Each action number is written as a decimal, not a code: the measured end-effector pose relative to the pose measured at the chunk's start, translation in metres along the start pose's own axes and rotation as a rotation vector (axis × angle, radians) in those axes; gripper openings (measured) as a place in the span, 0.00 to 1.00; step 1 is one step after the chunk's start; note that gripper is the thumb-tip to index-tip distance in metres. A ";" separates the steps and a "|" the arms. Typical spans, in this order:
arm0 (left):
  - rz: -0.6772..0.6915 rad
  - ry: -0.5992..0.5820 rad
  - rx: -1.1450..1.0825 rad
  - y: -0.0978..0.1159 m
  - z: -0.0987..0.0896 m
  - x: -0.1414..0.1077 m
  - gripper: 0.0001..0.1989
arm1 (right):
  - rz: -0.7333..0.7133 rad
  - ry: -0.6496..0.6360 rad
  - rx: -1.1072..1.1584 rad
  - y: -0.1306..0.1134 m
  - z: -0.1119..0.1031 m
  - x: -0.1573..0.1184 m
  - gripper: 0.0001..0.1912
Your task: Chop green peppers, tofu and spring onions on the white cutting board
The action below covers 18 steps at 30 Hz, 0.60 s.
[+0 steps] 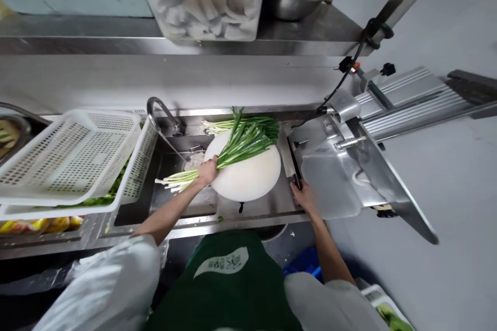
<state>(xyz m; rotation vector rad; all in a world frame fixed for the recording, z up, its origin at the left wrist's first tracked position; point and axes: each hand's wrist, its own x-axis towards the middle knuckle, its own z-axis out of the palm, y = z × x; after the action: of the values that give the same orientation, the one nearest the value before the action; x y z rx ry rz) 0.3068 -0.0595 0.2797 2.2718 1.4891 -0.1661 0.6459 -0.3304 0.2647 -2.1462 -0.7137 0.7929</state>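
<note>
My left hand (207, 170) is wrapped around a bunch of green onions (248, 139). Their white root ends stick out to the left over the sink, and the green tops lie across a round white cutting board (252, 178). More green onions (219, 125) lie behind, at the board's far edge. To the right of the board, my right hand (305, 196) has its fingers at the dark handle of a kitchen knife (288, 159), which lies lengthwise on the steel counter. The fingers' undersides are hidden.
Water runs from a curved faucet (157, 111) into the steel sink (165, 158). White perforated baskets (73, 158) stand at left, leafy greens beneath the top one. A metal slicer (388, 165) fills the right side. Overhead, a shelf (310, 47) carries a plastic tub (209, 10) and a steel bowl (293, 0).
</note>
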 end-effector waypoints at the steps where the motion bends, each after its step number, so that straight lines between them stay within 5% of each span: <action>1: 0.005 -0.022 0.018 0.011 0.009 0.007 0.29 | 0.018 -0.004 0.023 0.001 0.000 -0.001 0.19; 5: 0.036 -0.066 0.094 0.032 0.030 0.024 0.39 | 0.046 0.010 0.043 0.006 0.005 -0.003 0.18; 11: 0.084 -0.215 0.069 0.050 0.027 0.053 0.69 | 0.090 -0.012 -0.060 0.015 0.013 -0.004 0.15; 14: 0.144 -0.153 0.128 0.063 0.035 0.059 0.65 | 0.136 -0.058 -0.067 0.016 0.014 -0.004 0.17; 18: 0.200 -0.088 0.197 0.058 0.047 0.044 0.47 | 0.156 -0.029 -0.126 0.014 0.007 -0.002 0.20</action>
<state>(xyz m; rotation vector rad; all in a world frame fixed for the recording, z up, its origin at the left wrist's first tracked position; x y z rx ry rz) 0.3829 -0.0607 0.2394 2.5173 1.2405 -0.3625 0.6431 -0.3369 0.2504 -2.3304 -0.6310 0.8836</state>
